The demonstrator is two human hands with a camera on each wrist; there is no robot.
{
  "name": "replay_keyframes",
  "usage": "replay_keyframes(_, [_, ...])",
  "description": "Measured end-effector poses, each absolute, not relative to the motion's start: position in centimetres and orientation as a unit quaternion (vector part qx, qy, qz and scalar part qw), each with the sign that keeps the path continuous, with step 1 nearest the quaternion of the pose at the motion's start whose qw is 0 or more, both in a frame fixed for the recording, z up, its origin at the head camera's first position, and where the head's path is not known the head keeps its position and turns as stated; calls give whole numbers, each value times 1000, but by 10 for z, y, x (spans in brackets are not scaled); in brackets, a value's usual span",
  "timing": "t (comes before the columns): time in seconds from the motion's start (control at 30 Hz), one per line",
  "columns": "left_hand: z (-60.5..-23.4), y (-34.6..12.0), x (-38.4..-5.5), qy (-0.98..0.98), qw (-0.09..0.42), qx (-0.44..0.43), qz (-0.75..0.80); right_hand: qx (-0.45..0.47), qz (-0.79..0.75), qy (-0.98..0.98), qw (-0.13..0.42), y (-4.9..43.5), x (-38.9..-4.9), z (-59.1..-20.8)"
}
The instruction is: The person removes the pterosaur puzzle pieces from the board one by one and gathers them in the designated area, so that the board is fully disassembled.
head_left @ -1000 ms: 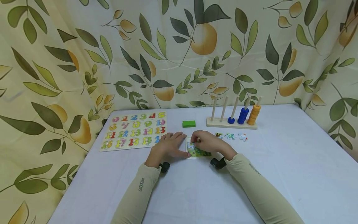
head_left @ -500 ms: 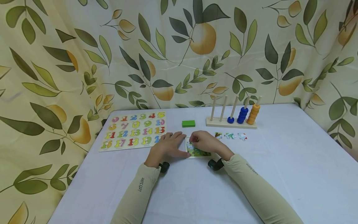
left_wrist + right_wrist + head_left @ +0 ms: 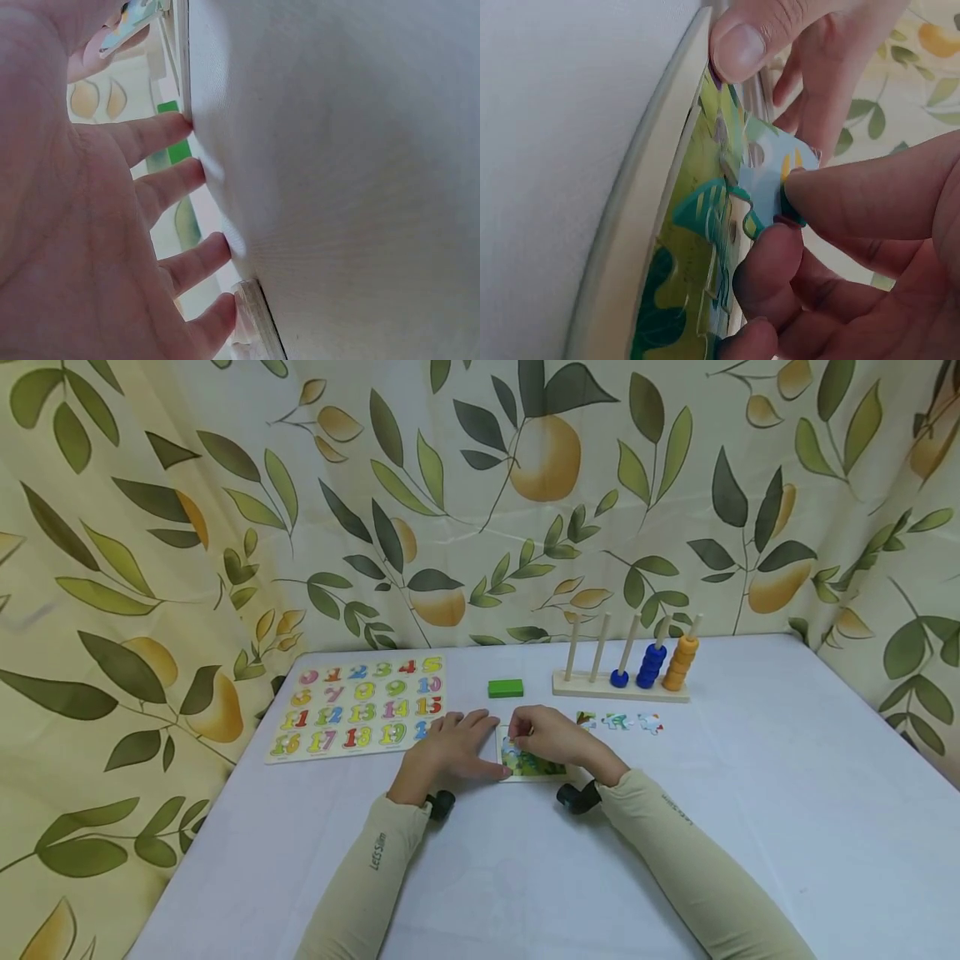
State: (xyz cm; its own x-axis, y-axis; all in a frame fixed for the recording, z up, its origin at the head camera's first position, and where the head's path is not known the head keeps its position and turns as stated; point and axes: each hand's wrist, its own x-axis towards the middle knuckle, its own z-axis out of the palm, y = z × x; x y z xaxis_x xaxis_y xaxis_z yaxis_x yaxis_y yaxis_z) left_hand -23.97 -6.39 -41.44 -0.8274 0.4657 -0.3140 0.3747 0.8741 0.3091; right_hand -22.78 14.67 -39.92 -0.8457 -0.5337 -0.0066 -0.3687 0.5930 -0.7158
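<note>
My right hand (image 3: 553, 737) pinches a light blue jigsaw puzzle piece (image 3: 769, 169) with yellow and teal marks between thumb and finger. It holds the piece tilted over a small framed jigsaw puzzle (image 3: 536, 767), whose green picture has assembled pieces in it. My left hand (image 3: 453, 752) lies spread on the table to the left of the puzzle. Its thumb (image 3: 739, 52) presses on the frame's edge. In the left wrist view its straight fingers (image 3: 169, 187) touch the tablecloth, with the little finger at the edge of a wooden board.
Several loose puzzle pieces (image 3: 617, 722) lie right of the puzzle. Behind them stands a peg stacker (image 3: 622, 689) with blue and orange beads. A green block (image 3: 506, 688) is beyond the hands, and a number board (image 3: 360, 706) lies at left. A patterned curtain (image 3: 480, 552) hangs behind the table.
My right hand and wrist have shifted slightly left over the puzzle, still pinching at the same area. The left hand stays in place.
</note>
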Motion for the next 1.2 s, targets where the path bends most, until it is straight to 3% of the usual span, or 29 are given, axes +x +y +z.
replay_keyframes(0.27, [-415,-63,-241,949,190,225,110,-299,-365,872,133,154,-228,-394])
replay_keyframes(0.9, [-410,-60,-232,954,171,222,106,-366,-317,874,51,144,-223,-398])
replay_keyframes(1.2, [-411,-59,-232,955,167,222,102,-323,-301,896,42,139,-223,-399])
